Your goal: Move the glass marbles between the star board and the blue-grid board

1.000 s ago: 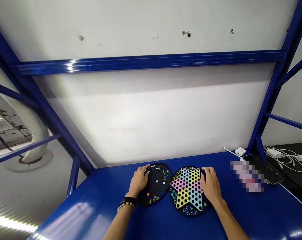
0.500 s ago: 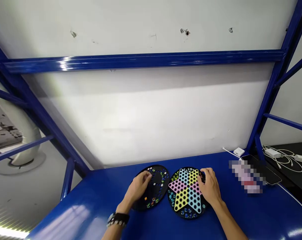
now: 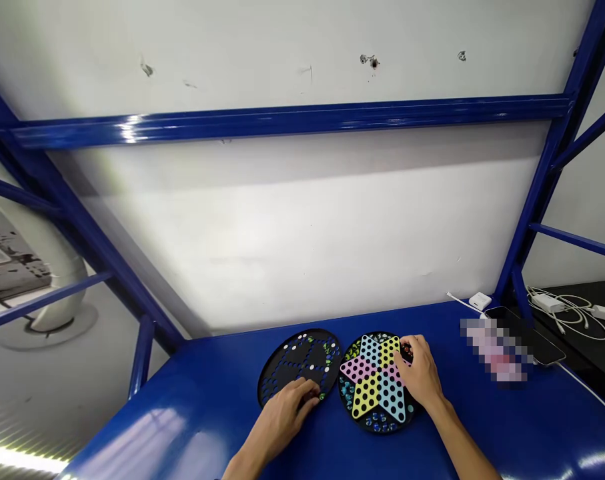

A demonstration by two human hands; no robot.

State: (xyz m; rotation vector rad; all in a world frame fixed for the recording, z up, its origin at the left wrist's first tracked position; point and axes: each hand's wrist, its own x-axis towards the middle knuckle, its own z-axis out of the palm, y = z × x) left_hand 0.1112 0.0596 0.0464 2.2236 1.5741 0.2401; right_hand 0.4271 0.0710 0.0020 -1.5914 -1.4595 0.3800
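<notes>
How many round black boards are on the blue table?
2: the left board, partly covered by the left hand, and the star-patterned board to its right, partly covered by the right hand. No others show.

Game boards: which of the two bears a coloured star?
The right board, at the right hand: its star is pink, yellow and light blue. The left board is black and starless.

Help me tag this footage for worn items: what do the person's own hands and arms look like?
The left hand and right hand are bare; no gloves show. The right forearm has no sleeve or band in view. The left forearm is mostly cut off, so anything worn farther up can't be told.
</notes>
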